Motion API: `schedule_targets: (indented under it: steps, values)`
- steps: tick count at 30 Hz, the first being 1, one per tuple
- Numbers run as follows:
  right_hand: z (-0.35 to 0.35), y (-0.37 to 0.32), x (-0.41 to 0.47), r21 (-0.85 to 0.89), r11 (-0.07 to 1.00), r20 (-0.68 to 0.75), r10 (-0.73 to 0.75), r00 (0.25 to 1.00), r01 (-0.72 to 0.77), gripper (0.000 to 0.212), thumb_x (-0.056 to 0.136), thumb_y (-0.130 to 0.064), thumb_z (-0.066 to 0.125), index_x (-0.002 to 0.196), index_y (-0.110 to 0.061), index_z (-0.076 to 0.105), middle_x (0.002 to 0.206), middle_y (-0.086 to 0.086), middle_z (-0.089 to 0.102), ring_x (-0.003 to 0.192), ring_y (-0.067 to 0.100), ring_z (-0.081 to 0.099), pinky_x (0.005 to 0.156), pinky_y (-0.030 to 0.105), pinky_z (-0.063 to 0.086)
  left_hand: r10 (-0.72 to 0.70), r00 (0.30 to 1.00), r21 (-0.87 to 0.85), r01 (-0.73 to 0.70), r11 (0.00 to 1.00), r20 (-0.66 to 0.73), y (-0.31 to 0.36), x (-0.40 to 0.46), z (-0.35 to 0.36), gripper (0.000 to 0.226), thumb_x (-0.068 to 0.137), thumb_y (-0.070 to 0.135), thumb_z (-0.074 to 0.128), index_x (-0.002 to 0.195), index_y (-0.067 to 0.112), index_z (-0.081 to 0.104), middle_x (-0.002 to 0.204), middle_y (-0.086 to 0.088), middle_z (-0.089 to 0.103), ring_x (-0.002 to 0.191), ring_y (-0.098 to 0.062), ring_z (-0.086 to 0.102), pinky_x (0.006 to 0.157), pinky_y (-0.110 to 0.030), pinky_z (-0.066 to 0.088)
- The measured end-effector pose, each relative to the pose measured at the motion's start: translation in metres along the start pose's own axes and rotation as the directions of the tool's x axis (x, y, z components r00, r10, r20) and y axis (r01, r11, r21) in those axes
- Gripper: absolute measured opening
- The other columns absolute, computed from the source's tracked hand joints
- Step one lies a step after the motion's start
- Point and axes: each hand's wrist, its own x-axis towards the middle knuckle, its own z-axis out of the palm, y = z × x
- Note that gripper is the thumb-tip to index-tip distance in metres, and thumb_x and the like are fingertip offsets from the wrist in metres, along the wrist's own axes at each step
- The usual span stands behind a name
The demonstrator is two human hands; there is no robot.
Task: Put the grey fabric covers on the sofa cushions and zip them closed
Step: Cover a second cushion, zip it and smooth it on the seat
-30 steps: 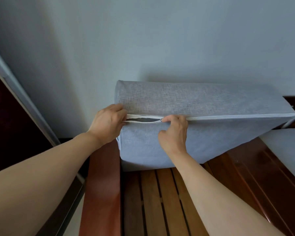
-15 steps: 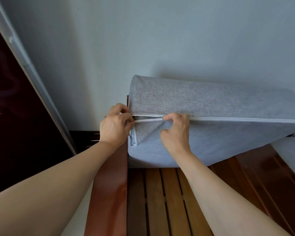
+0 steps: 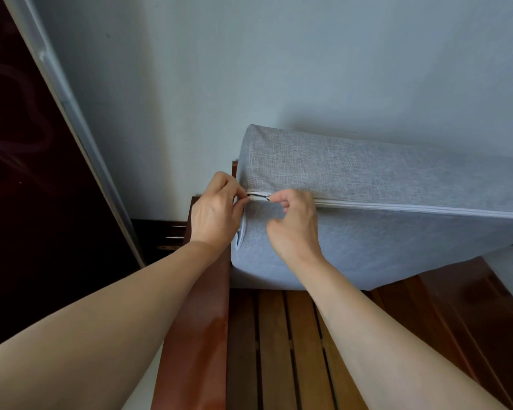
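Grey covered cushion [image 3: 382,220] stands on edge on slatted wooden sofa seat [image 3: 282,344], against wall [image 3: 249,69]. My left hand [image 3: 215,213] pinches cover's corner; right hand [image 3: 293,223] pinches zipper pull [image 3: 268,198]; short gap unzipped between them.

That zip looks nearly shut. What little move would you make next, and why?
Probably draw the slider the last bit left, toward the left hand. A short dark gap still shows between the hands, while the zip to the right is closed. The right hand pinches the slider; the left grips the cover's corner.
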Motion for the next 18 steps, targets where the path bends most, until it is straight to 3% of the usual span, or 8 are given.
schedule_targets:
  steps: [3, 7, 12, 15, 18]
  values:
    - [0.012, -0.013, -0.001, 0.036, 0.999, 0.019, -0.023, 1.0, 0.023, 0.043, 0.074, 0.011, 0.049, 0.11, -0.011, 0.058, 0.106, -0.003, 0.039, 0.11, 0.017, 0.047, 0.082, 0.015, 0.034, -0.045, 0.999, -0.068, 0.047, 0.997, 0.024, -0.001, 0.002, 0.0, 0.007, 0.082, 0.01, 0.068, 0.079, 0.007, 0.063, 0.075, -0.002, 0.062, 0.059, -0.02, 0.056, 0.053, -0.031, 0.044]
    - [0.015, -0.012, -0.002, 0.003, 0.996, 0.061, -0.091, 0.994, 0.091, 0.045, 0.075, 0.012, 0.049, 0.112, -0.011, 0.059, 0.108, 0.001, 0.042, 0.108, 0.018, 0.047, 0.087, 0.024, 0.041, -0.194, 0.977, -0.184, 0.206, 0.961, 0.083, 0.0, 0.003, -0.003, 0.008, 0.079, 0.01, 0.072, 0.076, 0.011, 0.064, 0.066, 0.0, 0.066, 0.06, -0.014, 0.061, 0.062, -0.028, 0.051]
    - [0.0, -0.003, 0.007, -0.277, 0.945, -0.167, -0.226, 0.96, 0.174, 0.046, 0.071, 0.008, 0.06, 0.112, -0.012, 0.056, 0.113, 0.006, 0.048, 0.109, 0.023, 0.044, 0.089, 0.028, 0.035, -0.306, 0.941, -0.23, 0.333, 0.915, 0.145, 0.004, 0.008, -0.009, 0.014, 0.075, 0.012, 0.076, 0.067, 0.015, 0.065, 0.065, 0.002, 0.066, 0.06, -0.008, 0.06, 0.06, -0.012, 0.046]
    - [-0.008, 0.005, 0.026, -0.408, 0.869, -0.04, -0.322, 0.946, 0.279, 0.041, 0.067, -0.002, 0.075, 0.104, -0.015, 0.059, 0.111, 0.004, 0.051, 0.107, 0.025, 0.046, 0.087, 0.031, 0.033, -0.358, 0.92, -0.273, 0.389, 0.88, 0.159, 0.009, 0.009, -0.01, 0.014, 0.074, 0.012, 0.077, 0.066, 0.016, 0.067, 0.063, 0.006, 0.065, 0.059, -0.003, 0.058, 0.057, -0.005, 0.042]
    - [-0.004, 0.014, 0.042, -0.415, 0.8, 0.042, -0.459, 0.887, 0.433, 0.042, 0.052, 0.004, 0.08, 0.085, -0.012, 0.06, 0.092, 0.004, 0.056, 0.087, 0.028, 0.051, 0.074, 0.037, 0.041, -0.44, 0.884, -0.343, 0.466, 0.815, 0.155, 0.011, 0.005, -0.009, 0.013, 0.075, 0.01, 0.077, 0.068, 0.018, 0.069, 0.067, 0.009, 0.066, 0.064, -0.003, 0.062, 0.062, -0.004, 0.044]
